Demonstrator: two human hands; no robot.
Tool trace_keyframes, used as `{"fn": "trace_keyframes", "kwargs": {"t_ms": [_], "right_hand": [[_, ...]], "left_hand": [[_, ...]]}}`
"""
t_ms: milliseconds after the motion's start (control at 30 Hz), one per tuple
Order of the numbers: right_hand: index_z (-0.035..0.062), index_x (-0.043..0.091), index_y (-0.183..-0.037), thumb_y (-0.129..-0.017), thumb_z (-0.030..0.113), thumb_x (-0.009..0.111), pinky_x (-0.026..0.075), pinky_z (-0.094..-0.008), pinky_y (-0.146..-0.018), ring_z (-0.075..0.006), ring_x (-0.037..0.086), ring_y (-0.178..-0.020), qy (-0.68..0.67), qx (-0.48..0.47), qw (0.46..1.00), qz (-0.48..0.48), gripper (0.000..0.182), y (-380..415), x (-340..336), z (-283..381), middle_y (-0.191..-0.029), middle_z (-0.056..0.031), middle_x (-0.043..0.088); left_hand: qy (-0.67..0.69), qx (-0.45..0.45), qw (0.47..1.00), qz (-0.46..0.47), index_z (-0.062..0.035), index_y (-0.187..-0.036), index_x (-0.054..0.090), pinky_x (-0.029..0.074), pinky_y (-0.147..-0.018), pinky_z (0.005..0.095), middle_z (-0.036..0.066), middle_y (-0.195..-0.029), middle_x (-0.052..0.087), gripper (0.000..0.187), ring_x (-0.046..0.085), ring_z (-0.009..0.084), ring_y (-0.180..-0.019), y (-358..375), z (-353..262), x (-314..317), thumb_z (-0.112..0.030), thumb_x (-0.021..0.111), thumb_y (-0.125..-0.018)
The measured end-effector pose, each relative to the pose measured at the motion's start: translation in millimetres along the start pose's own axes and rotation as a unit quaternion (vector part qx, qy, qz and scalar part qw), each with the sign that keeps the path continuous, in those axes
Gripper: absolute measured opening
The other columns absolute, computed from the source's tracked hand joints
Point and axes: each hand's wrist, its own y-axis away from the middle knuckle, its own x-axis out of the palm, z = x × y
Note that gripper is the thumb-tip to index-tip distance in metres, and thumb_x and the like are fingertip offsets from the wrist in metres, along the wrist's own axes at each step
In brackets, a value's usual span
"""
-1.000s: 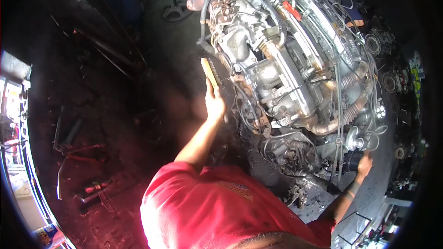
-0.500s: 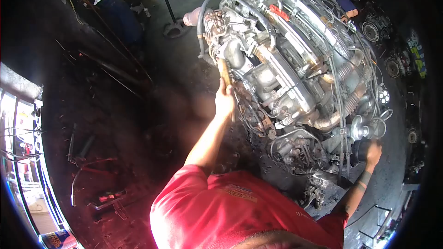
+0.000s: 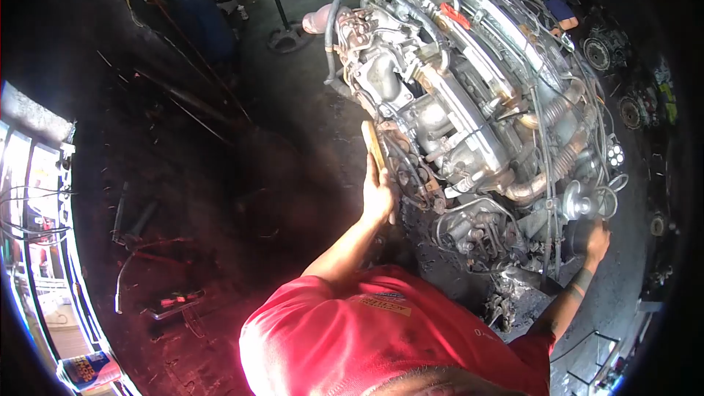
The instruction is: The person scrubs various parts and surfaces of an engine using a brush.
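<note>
A large metal engine (image 3: 455, 110) with hoses and cables fills the upper middle of the view. My left hand (image 3: 378, 196) is wrapped round a yellowish wooden-handled tool (image 3: 373, 145), held at the engine's left side. At the lower right of the engine, my right hand (image 3: 598, 240) has its fingers closed at a dark round part (image 3: 576, 238), just below a silver funnel-shaped piece (image 3: 578, 202). Whether the fingers grip that dark part cannot be made out. A red item (image 3: 455, 16) lies on top of the engine.
A stand fan (image 3: 286, 37) is at the upper left of the engine. Hand tools (image 3: 176, 304) lie on the dark floor at the left. Round machine parts (image 3: 601, 53) line the right side. A metal frame (image 3: 594, 356) stands at the lower right. Part of another person (image 3: 563, 11) shows at the top right.
My left hand has moved the wooden-handled tool down and slightly right, away from the engine's upper part. My right hand stays by the dark part. The whole view has shifted slightly.
</note>
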Motion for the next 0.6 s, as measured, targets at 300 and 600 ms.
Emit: {"fn": "trace_keyframes", "kwargs": {"t_ms": [300,600], "right_hand": [[0.0017,0.056,-0.112,-0.082,0.047,0.041,0.035,-0.0407,-0.092,-0.0391,0.045,-0.112,0.033,-0.139,0.990,-0.016,0.056,-24.4,-0.1,-17.0,-0.116,-0.0257,0.051],[0.0004,0.058,-0.108,-0.082,0.047,0.043,0.036,-0.0391,-0.091,-0.0353,0.049,-0.109,-0.032,0.102,0.994,0.000,0.056,12.1,-28.1,53.1,-0.111,-0.0210,0.057]], "left_hand": [[0.107,-0.122,0.984,-0.076,-0.0012,-0.135,0.025,0.046,-0.077,0.0279,0.015,-0.108,0.055,0.045,0.055,0.0190,-0.090,-77.4,-46.0,-33.5,-0.011,0.036,-0.092],[0.128,-0.154,0.980,0.009,-0.0068,-0.137,0.026,0.034,-0.039,0.0229,-0.001,-0.062,0.048,0.049,0.038,0.0077,-0.044,-85.8,-9.1,-7.3,-0.013,0.041,-0.091]]}}
